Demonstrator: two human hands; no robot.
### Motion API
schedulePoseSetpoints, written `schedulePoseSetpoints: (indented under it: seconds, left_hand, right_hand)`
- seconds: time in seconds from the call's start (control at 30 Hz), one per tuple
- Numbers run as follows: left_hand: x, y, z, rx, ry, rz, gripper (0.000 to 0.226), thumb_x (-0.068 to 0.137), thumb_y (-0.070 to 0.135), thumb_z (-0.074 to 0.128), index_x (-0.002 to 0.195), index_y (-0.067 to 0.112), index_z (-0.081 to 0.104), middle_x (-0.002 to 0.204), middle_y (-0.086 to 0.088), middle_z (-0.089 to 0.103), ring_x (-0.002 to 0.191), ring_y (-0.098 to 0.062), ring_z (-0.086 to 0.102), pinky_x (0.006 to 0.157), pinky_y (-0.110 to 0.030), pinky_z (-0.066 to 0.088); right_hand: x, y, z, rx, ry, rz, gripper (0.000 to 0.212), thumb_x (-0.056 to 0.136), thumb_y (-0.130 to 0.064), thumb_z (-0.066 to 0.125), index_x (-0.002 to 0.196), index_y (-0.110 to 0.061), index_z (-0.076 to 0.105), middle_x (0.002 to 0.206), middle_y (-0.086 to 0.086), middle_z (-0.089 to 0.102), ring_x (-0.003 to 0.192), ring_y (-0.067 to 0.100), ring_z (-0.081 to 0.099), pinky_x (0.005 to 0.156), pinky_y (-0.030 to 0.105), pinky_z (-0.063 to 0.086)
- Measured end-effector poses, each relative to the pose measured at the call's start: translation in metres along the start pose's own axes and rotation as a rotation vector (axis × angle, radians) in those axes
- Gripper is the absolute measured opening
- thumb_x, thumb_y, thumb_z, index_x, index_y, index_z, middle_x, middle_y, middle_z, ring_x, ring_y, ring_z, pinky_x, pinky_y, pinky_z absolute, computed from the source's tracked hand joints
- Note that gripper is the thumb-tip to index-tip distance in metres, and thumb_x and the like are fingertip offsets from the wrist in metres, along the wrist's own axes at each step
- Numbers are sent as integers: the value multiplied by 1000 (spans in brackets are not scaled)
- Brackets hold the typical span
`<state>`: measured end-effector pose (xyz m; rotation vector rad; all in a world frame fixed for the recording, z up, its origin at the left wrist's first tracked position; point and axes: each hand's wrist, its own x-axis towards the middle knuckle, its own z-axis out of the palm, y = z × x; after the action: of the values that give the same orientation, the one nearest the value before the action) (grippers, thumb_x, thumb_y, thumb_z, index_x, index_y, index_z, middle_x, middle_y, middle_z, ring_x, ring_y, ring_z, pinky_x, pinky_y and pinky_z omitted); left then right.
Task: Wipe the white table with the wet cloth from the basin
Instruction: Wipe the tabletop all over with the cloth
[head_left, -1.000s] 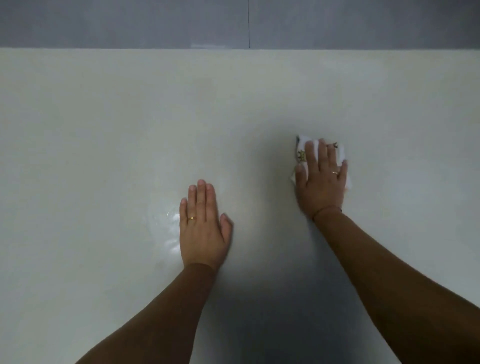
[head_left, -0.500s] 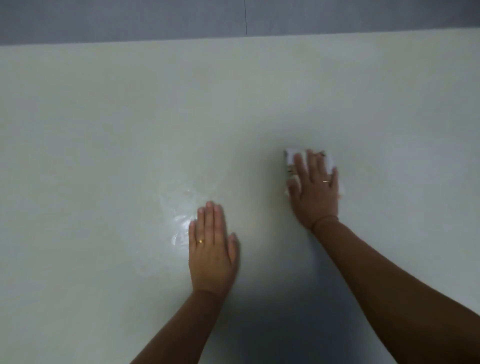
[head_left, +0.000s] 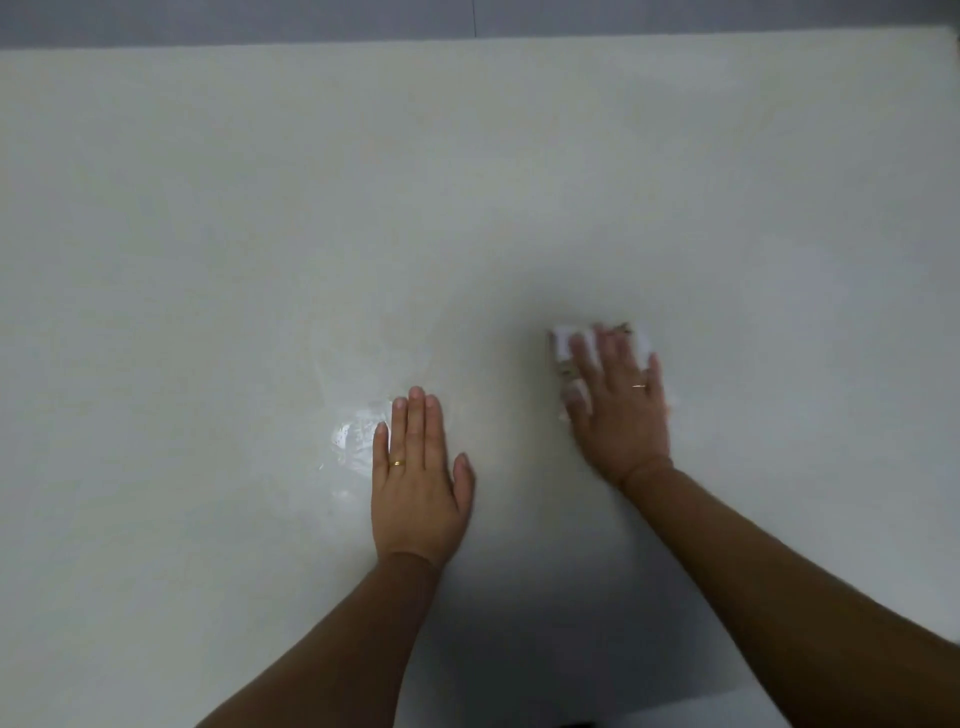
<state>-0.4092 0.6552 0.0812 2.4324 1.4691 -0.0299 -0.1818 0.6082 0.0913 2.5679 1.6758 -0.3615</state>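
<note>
White table (head_left: 260, 208): fills the view, glossy wet patch (head_left: 353, 447) just left of the left hand
Left hand (head_left: 418, 493): palm flat on the table, fingers straight and together, thumb apart, gold ring (head_left: 397, 462)
Right hand (head_left: 618, 410): blurred, fingers slightly spread, pressing the cloth down
Cloth (head_left: 563, 345): white, folded, under the right fingertips, right of centre

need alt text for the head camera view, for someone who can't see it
A person's right hand presses a folded white cloth flat on a white table, blurred as if mid-wipe. The left hand lies palm down beside a shiny wet patch.
</note>
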Motion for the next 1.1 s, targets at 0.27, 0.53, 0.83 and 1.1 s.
schedulePoseSetpoints:
  seconds: [0.27, 0.53, 0.83, 1.1]
  left_hand:
    - [-1, 0, 0, -1, 22, 13, 66, 91, 34, 31, 149, 4, 26, 157, -15, 24, 147, -27, 16, 120, -41, 8]
    - [-2, 2, -1, -17, 69, 15, 66, 90, 32, 31, 149, 3, 26, 157, -15, 24, 147, -27, 17, 120, -38, 4]
    - [-92, 29, 6, -71, 50, -10, 59, 94, 29, 28, 148, 4, 28, 157, -13, 22, 147, -26, 16, 120, -40, 5]
    - [-127, 27, 22, 9, -15, -17, 63, 91, 30, 30, 149, 6, 26, 157, -11, 23, 147, -23, 14, 121, -40, 6]
  right_hand:
    - [-40, -99, 19, 32, 48, 176, 63, 93, -41, 32, 151, -20, 17, 158, 12, 17, 145, 33, 14, 114, 56, 7]
    - [-52, 0, 10, -7, 7, -12, 60, 92, -44, 25, 148, -20, 28, 156, 9, 26, 144, 29, 23, 115, 55, 14]
    - [-118, -83, 33, 0, 40, -76, 62, 91, -41, 33, 149, -20, 25, 156, 10, 25, 144, 30, 21, 113, 58, 16]
    - [-117, 3, 29, 36, 36, 113, 59, 94, -41, 26, 150, -22, 22, 158, 8, 20, 145, 28, 18, 115, 53, 9]
